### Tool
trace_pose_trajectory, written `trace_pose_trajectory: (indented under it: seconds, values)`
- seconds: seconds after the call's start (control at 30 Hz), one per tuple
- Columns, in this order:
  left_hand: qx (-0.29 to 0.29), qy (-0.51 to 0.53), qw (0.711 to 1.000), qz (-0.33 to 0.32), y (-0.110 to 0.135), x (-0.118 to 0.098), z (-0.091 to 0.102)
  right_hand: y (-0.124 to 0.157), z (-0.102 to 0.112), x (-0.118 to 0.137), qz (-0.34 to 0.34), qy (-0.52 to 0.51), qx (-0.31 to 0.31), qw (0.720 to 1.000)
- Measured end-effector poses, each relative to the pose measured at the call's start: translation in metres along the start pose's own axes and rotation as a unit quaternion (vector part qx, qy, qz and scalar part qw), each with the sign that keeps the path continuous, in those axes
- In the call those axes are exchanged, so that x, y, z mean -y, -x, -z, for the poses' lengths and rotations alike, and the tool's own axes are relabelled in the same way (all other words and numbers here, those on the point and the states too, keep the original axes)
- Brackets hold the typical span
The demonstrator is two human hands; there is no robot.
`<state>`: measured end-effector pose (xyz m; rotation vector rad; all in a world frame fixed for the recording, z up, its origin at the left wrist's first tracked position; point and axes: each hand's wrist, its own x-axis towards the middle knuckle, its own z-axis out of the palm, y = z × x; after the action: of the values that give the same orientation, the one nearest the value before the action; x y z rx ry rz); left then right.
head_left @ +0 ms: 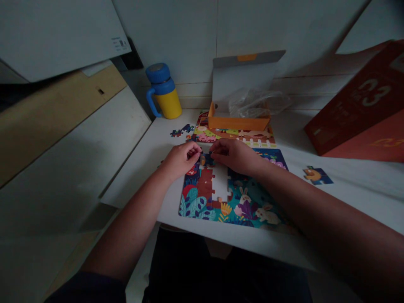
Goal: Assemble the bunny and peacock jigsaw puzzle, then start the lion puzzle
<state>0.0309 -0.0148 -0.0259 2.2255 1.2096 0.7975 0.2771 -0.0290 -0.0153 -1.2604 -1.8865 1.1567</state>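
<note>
Together, both hands meet over the upper left part of a colourful jigsaw puzzle point(195, 206) lying on the white counter point(126, 185). The left hand point(180, 159) is nearly closed, thumb and forefinger pinching the left edge of a small dark puzzle piece point(207, 160); the right hand point(235, 155), fingers curled, grips the same piece at its right edge. That piece sits at the top of a white gap in the puzzle, above the rabbits. Loose pieces point(317, 174) lie to the right, near a red box point(356, 101). Behind the hands, an open orange box point(240, 123) with crumpled clear plastic point(249, 103) rests on a farm picture point(205, 137), and a blue-and-yellow mug point(170, 102) stands to its left.
</note>
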Motion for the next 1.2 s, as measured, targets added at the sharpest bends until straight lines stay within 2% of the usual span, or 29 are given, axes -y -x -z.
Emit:
trace_pose_trajectory:
  seconds: [0.27,0.47,0.53,0.73,0.93,1.2]
  values:
    - [0.018,-0.01,1.0,-0.002,0.0,0.003,-0.001,0.004,-0.005,0.004,0.037,0.083,-0.026,0.996]
    - [0.016,-0.012,1.0,-0.008,0.0,0.004,-0.002,0.002,-0.007,-0.002,0.017,0.005,-0.008,1.0]
    - [0.017,-0.012,1.0,-0.006,0.001,0.004,-0.002,0.001,-0.007,-0.003,0.014,0.008,-0.004,1.0]
    - [0.026,-0.015,1.0,0.0,0.001,0.0,0.0,0.003,-0.009,0.0,0.042,0.109,-0.02,0.993]
    - [0.007,-0.022,1.0,0.004,0.0,0.0,0.0,0.002,-0.011,0.001,0.084,0.193,-0.023,0.977]
    - [0.012,-0.013,1.0,0.006,0.001,-0.003,0.002,0.002,-0.014,0.0,0.102,0.24,-0.03,0.965]
